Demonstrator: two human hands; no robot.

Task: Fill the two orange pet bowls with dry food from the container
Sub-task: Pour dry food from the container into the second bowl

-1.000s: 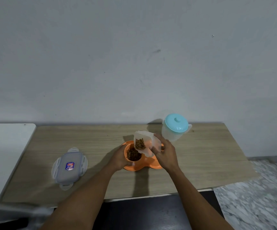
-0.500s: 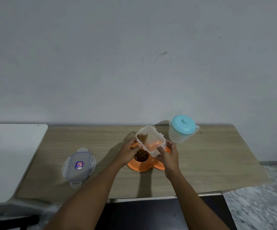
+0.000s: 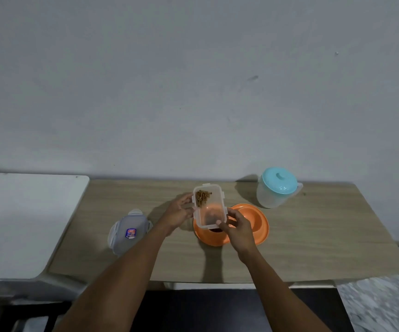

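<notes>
A clear plastic food container (image 3: 209, 209) hangs above the left side of the orange double pet bowl (image 3: 253, 224), its opening facing me. A small clump of brown dry food (image 3: 202, 197) lies in its far end. My left hand (image 3: 179, 212) touches the container's left side. My right hand (image 3: 235, 226) grips its near right corner. The left bowl is mostly hidden behind the container; a dark patch of food shows at its near edge. The right bowl looks bare orange.
The container's grey lid (image 3: 129, 230) with a sticker lies on the wooden table (image 3: 313, 248) to the left. A translucent jug with a turquoise lid (image 3: 277, 188) stands at the back right. A white surface (image 3: 26, 224) adjoins the table's left end.
The container has tipped back from pouring into the left bowl to nearly level, mouth up. My left hand left the bowl and came up to the container's side.
</notes>
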